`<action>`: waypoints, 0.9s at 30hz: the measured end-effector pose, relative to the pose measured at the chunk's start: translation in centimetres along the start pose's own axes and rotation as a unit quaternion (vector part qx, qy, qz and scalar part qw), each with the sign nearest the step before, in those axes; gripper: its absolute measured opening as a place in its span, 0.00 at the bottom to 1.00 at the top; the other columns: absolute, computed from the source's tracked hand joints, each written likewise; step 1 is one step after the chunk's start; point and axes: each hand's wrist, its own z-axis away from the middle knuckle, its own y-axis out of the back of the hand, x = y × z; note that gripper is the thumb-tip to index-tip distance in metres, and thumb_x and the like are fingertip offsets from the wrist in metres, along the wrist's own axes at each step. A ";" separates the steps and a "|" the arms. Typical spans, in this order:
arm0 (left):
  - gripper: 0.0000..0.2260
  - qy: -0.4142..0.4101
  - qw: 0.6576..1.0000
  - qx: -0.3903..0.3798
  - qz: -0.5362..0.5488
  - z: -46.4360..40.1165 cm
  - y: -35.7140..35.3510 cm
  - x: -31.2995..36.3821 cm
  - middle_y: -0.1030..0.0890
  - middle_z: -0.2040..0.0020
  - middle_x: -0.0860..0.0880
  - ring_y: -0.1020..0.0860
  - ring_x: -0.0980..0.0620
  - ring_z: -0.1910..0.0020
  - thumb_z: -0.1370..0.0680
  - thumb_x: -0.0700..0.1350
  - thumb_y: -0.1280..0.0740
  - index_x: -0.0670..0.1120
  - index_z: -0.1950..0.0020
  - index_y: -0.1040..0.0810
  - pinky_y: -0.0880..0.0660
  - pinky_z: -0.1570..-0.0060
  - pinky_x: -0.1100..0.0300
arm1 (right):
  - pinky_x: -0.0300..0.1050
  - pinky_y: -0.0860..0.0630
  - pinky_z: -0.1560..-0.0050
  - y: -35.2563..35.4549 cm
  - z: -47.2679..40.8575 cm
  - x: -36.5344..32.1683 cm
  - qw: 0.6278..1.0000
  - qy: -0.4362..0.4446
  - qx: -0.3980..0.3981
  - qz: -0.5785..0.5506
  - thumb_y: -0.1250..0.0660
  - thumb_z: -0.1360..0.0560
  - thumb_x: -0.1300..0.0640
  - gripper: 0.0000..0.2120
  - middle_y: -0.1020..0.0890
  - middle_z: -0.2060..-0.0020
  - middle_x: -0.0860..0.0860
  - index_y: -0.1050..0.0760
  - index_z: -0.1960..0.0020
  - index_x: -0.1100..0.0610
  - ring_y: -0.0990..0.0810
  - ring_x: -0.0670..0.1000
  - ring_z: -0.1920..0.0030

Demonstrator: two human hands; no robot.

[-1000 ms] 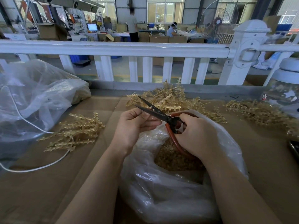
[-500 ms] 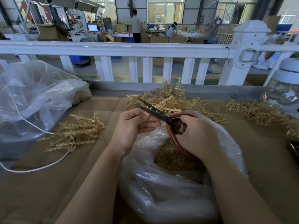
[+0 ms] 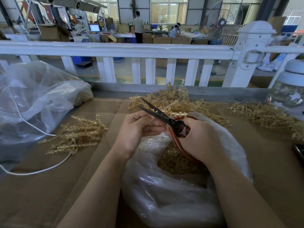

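Stiff, sharp scissors: the right hand clenches their red loops. At nine o'clock the left hand curls, its hold hidden.

White painted railing spans far side. Beyond: grey concrete floor, brown cardboard boxes, tall daylight-bright windows on far wall, large round pedestal fan far right.

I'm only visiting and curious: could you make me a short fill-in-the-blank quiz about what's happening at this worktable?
The scissors are gripped by the ____ hand, over a clear plastic bag of small golden pieces.
The scissors are ____, not closed.
The fence behind the table is painted ____.
Missing words: right; open; white.
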 end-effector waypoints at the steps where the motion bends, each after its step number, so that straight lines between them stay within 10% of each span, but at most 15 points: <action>1: 0.12 0.000 1.000 -0.001 0.004 0.0 0.0 0.0 0.15 0.56 0.38 0.15 0.43 0.58 0.19 0.35 0.41 0.38 0.53 0.18 0.18 0.56 0.56 | 0.30 0.26 0.65 0.0 0.1 0.0 1.000 0.003 0.007 0.000 0.44 0.29 0.24 0.28 0.22 0.71 0.39 0.21 0.61 0.47 0.24 0.40 0.69; 17: 0.12 -0.038 0.997 0.009 -0.063 0.3 -0.5 -0.1 0.15 0.63 0.42 0.15 0.43 0.63 0.18 0.35 0.44 0.40 0.53 0.22 0.18 0.62 0.57 | 0.30 0.31 0.51 1.9 0.1 -1.0 0.997 0.029 -0.033 0.057 0.35 0.28 0.30 0.23 0.17 0.52 0.41 0.18 0.49 0.47 0.20 0.41 0.51; 27: 0.13 -0.062 0.996 0.003 -0.069 0.2 -0.4 -0.2 0.15 0.61 0.41 0.16 0.42 0.64 0.19 0.33 0.45 0.41 0.54 0.21 0.18 0.59 0.54 | 0.23 0.29 0.57 0.9 0.0 -0.8 1.000 0.002 -0.024 -0.011 0.44 0.34 0.23 0.33 0.17 0.60 0.41 0.18 0.55 0.50 0.19 0.42 0.60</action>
